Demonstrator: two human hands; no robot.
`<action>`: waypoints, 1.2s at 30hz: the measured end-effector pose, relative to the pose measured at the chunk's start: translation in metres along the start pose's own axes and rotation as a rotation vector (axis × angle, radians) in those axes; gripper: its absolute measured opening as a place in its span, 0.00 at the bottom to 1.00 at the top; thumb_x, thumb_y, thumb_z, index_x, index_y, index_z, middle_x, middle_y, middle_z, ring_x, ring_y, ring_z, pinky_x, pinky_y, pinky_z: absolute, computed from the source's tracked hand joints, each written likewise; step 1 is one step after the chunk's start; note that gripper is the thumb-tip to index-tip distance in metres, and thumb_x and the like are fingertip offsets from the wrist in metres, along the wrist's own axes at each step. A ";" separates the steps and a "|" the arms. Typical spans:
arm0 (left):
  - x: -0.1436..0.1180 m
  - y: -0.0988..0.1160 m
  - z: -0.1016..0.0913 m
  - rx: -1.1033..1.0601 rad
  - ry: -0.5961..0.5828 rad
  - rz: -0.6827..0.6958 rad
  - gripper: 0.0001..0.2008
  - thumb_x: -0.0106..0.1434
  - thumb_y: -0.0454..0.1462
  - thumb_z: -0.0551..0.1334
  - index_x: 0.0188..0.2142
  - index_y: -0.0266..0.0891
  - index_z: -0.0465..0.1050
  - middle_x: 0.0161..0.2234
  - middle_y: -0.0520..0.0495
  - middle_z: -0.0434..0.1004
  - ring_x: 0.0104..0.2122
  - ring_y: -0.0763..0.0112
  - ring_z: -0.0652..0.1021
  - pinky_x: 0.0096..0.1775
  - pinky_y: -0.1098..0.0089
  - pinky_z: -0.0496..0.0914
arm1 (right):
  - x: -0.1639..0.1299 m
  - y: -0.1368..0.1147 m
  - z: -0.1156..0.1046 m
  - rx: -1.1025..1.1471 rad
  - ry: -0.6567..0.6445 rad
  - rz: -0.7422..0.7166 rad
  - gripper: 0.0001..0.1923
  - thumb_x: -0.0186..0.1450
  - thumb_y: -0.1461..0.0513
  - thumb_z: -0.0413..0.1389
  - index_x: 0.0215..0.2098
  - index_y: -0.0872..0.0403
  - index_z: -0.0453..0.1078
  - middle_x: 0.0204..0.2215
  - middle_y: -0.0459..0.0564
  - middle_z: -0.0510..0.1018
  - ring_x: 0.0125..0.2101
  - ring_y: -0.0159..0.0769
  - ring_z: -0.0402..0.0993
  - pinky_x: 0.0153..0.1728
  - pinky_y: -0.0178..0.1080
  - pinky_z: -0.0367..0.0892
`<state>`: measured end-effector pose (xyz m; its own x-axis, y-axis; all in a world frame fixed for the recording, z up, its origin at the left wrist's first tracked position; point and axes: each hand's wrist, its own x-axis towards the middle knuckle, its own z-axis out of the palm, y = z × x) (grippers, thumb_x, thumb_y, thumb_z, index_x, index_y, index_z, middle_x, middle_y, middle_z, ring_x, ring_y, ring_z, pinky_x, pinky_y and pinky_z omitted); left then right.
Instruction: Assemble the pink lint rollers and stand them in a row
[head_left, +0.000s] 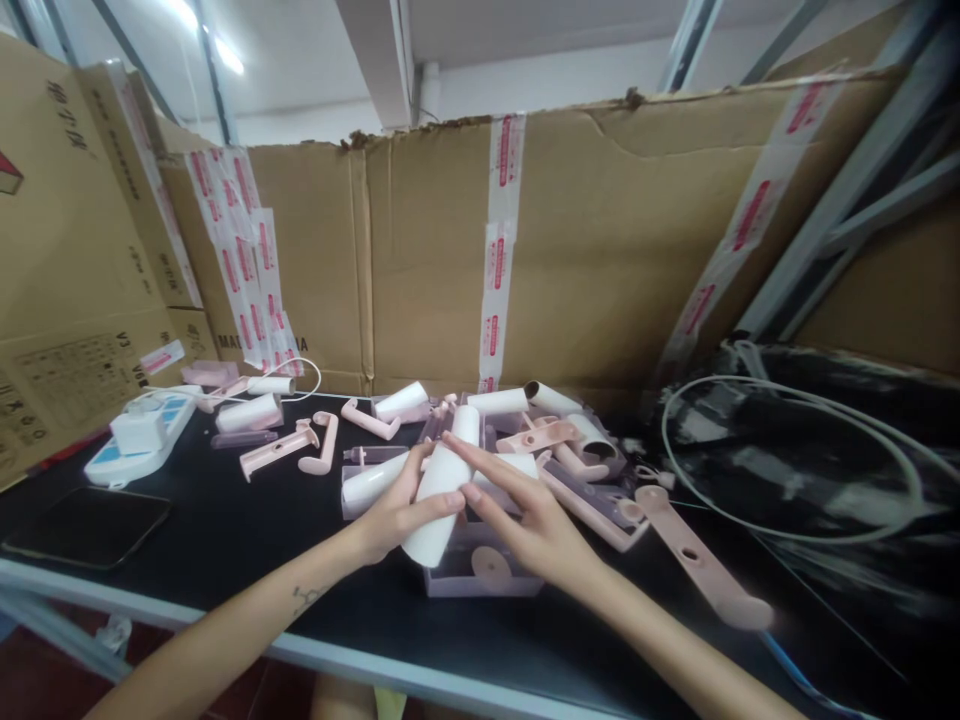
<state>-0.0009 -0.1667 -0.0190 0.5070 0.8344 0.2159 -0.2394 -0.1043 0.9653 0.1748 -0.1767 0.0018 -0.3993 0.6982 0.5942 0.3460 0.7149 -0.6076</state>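
While left hand (394,512) grips it, white tube (444,474) slants against right hand (538,515).

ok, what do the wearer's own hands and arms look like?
Left hand and right hand: bare, no gloves, no rings visible. Forearms show no sleeves or watch. Left forearm carries a small, dark line tattoo of linked shapes; none visible on the right.
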 end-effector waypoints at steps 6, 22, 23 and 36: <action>-0.001 0.009 -0.005 -0.037 0.006 0.074 0.33 0.57 0.39 0.62 0.59 0.49 0.48 0.30 0.48 0.72 0.28 0.68 0.74 0.28 0.71 0.69 | 0.006 0.009 -0.016 0.132 0.014 -0.053 0.19 0.67 0.59 0.47 0.56 0.43 0.62 0.56 0.49 0.66 0.56 0.40 0.60 0.55 0.49 0.59; 0.009 0.013 -0.010 -0.420 0.252 0.058 0.27 0.55 0.37 0.63 0.52 0.50 0.53 0.34 0.51 0.75 0.32 0.67 0.78 0.39 0.61 0.72 | 0.008 0.016 -0.024 -0.505 -0.695 -0.157 0.11 0.55 0.64 0.61 0.38 0.49 0.76 0.61 0.51 0.56 0.58 0.47 0.55 0.54 0.48 0.56; 0.009 0.013 -0.009 -0.418 0.258 0.066 0.27 0.55 0.37 0.63 0.52 0.50 0.53 0.34 0.51 0.75 0.33 0.66 0.78 0.39 0.61 0.72 | 0.007 0.017 -0.023 -0.499 -0.716 -0.135 0.09 0.55 0.65 0.61 0.35 0.49 0.76 0.60 0.51 0.59 0.57 0.48 0.56 0.53 0.47 0.58; 0.033 0.013 0.013 -0.586 0.323 0.000 0.20 0.62 0.42 0.57 0.51 0.43 0.54 0.35 0.47 0.76 0.33 0.68 0.78 0.36 0.69 0.71 | 0.007 0.007 -0.032 -0.114 0.093 -0.264 0.05 0.61 0.64 0.56 0.35 0.51 0.65 0.34 0.48 0.72 0.39 0.36 0.69 0.41 0.40 0.65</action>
<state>0.0233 -0.1472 0.0023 0.2555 0.9640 0.0730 -0.6959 0.1310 0.7061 0.2014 -0.1656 0.0184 -0.4107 0.4841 0.7726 0.3355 0.8682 -0.3656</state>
